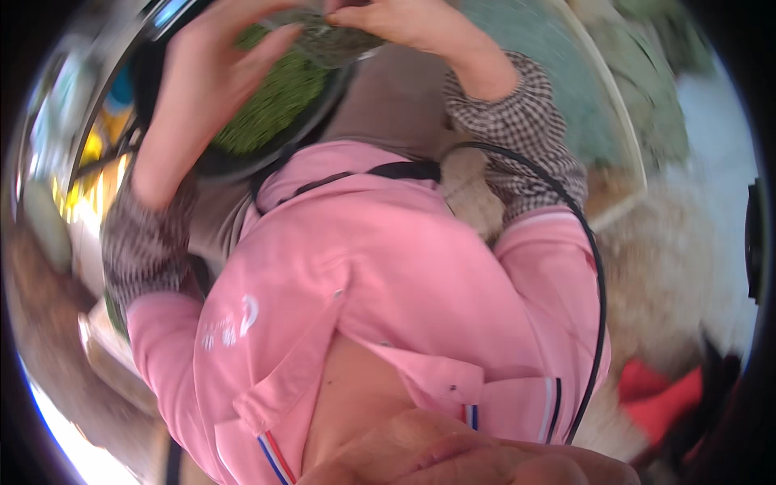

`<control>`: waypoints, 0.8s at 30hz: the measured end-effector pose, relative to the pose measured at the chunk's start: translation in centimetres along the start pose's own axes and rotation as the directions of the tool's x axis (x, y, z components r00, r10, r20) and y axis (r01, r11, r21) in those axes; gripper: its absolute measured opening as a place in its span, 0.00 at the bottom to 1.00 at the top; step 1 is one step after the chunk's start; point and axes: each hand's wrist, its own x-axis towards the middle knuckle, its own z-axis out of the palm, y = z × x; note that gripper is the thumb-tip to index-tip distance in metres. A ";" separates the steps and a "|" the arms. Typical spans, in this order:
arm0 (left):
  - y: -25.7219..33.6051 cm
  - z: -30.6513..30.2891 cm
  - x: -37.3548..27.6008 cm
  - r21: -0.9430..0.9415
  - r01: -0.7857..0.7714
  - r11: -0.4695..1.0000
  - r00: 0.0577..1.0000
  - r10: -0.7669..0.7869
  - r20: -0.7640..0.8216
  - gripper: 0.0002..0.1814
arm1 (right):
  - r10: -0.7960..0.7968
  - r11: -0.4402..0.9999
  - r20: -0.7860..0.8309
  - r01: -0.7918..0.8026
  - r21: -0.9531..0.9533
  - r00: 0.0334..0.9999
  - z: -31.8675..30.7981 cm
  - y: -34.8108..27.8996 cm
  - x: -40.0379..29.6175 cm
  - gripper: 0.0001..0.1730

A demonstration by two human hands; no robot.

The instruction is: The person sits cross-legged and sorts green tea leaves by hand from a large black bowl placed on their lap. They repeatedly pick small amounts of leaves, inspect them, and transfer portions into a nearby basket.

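A clear, crinkled bag or film [330, 39], apparently plastic and with something dark green in or behind it, is at the top edge between my hands. My right hand [406, 21] pinches its upper side with thumb and fingers. On the other side is my left hand [212, 73], its thumb stretched to the bag's edge. Its other fingertips run out of the picture, so its grip is unclear. Under my left hand, a round dark basin [330, 100] holds a heap of fine green leafy bits [273, 100]. Motion blurs both hands.
A teal panel with a pale rim [624, 115] lies at the right, beside grey-green cloth or sacks [642, 91]. A black cable [597, 254] runs along my right arm. Something red [658, 397] is at lower right. A brown log-like object [54, 303] curves along the left.
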 end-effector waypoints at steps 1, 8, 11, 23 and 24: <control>1.3 -0.4 0.7 0.000 -0.043 0.999 0.998 0.043 -0.041 0.18 | -0.001 0.996 -0.140 -0.012 -0.091 0.990 -1.7 0.1 -2.2 0.05; -6.9 -1.0 1.1 0.009 0.024 1.000 0.991 -0.023 -0.133 0.18 | 0.300 0.359 -0.935 -0.930 -0.072 0.188 -18.6 5.9 -25.1 0.03; -9.7 -0.8 -1.0 -0.119 0.087 0.989 0.992 -0.097 -0.080 0.18 | 0.301 -0.243 -0.933 -0.931 -0.274 0.196 -24.0 6.6 -41.1 0.24; -9.8 0.9 -1.2 -0.044 0.154 0.987 0.987 -0.156 -0.049 0.16 | 0.718 -0.329 -0.695 -0.856 -0.398 0.047 -16.2 12.4 -32.5 0.26; -10.1 1.2 -1.2 -0.101 0.157 0.982 0.986 -0.161 -0.040 0.16 | 0.547 -0.201 -0.799 -0.888 -0.413 0.248 -15.9 9.9 -29.6 0.22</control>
